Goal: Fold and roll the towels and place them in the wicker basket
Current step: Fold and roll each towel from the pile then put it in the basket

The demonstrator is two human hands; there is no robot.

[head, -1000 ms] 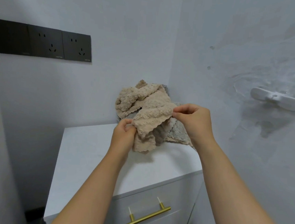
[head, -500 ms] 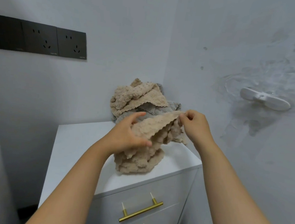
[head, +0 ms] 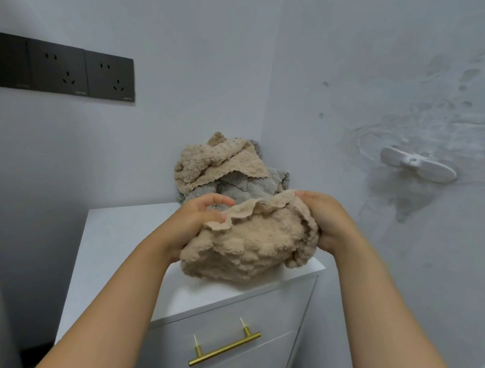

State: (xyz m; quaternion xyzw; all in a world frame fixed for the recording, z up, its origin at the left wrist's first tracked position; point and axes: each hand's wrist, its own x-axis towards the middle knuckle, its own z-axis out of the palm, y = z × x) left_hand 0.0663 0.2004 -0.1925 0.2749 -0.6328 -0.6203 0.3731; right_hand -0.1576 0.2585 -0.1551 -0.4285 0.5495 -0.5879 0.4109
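- My left hand [head: 194,223] has its fingers [head: 219,201] curled, pinching the scalloped hem of the beige towel [head: 248,243] at its left end.
- My right hand [head: 328,223] has its fingers curled over the same hem at the right end. The thumb is hidden behind cloth.
- The beige towel hangs bunched between both hands. Its bulk rests on the front right part of the cabinet top [head: 118,246], unfolded and unrolled.
- Risk: I hold the hem only, and the rest is crumpled. Folding from this state would likely trap creases and give a lopsided roll. It needs shaking out flat first.
- Risk: the bulk sits close to the front edge. A pull toward me could drag it off the cabinet.
- Risk: the towel pile [head: 216,164] stands just behind my hands in the corner, another beige piece draped over a grey towel [head: 253,184]. Spreading backward could catch it and tip it over.
- Risk: the wicker basket is not in view, so I cannot judge the carry.
- Surface: a smooth white top with bare space to the left. The drawers below carry brass bar handles [head: 224,349].
- Room: a corner of pale walls, with a black socket panel [head: 57,69] on the left wall. The right wall has a white plastic wall mount [head: 417,167] among patchy marks.
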